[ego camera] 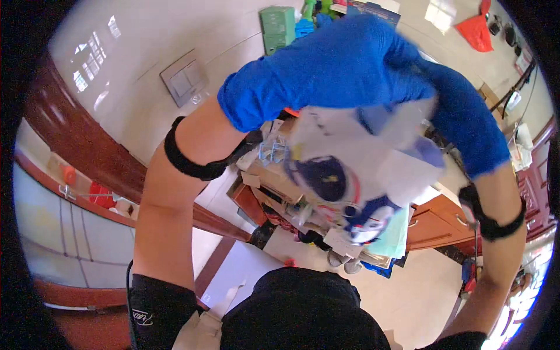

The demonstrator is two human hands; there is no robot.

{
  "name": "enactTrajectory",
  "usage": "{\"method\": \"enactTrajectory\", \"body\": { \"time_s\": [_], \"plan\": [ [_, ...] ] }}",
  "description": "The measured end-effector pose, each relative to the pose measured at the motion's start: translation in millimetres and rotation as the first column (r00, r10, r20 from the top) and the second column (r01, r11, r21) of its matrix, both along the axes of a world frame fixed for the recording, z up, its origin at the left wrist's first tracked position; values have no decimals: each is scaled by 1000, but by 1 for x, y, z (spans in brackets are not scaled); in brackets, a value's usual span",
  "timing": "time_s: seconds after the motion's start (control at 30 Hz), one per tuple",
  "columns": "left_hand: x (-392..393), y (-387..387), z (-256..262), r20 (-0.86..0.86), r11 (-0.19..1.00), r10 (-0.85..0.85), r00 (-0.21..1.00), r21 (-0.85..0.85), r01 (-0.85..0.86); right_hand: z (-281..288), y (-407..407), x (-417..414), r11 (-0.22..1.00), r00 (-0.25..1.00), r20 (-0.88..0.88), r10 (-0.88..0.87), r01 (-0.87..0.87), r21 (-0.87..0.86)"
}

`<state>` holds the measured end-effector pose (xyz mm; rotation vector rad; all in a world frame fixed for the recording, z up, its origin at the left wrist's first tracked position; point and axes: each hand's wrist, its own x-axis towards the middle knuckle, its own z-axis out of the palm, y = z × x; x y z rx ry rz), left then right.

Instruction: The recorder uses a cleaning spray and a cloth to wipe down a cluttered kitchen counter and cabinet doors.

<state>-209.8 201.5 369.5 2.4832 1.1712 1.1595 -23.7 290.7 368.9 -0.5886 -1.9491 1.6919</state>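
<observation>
A white printed bag or sheet [323, 131] with dark blue cartoon figures hangs before me, blurred by motion. My left hand [332, 65], in a blue glove, grips its upper edge. From the other side my right hand [455, 100], also blue-gloved, meets the left at the top of the white piece and holds it there. The fingertips of both hands are blurred and partly hidden by the gloves and the material. Black straps circle both forearms.
Behind the hands stand a green box [278, 28] and a cluttered table with cardboard [280, 183]. A wooden drawer cabinet [437, 223] is at right. A light switch [183, 81] is on the left wall, near a dark red wooden frame [87, 127]. Shoes [343, 261] lie on the floor.
</observation>
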Motion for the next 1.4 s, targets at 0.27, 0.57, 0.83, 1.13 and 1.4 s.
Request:
{"method": "enactTrajectory", "body": {
  "time_s": [0.27,0.57,0.83,1.13,1.4],
  "plan": [
    [-73,26,-44,317,962,178,932,145,-233,7,12,165,806,825,31,-564,542,239],
    [10,2,-233,249,945,75,965,-327,11,-9,-45,260,682,644,242,-726,631,369],
    [79,-41,-164,283,970,-181,942,-107,219,-4,-102,180,807,716,389,-580,570,154],
    [60,-100,-138,361,877,-19,933,-442,189,-61,-108,50,888,836,510,203,-377,264],
    [10,-140,-169,73,780,247,966,-606,-154,-115,-108,-8,828,857,457,240,-427,365]
  ]
}}
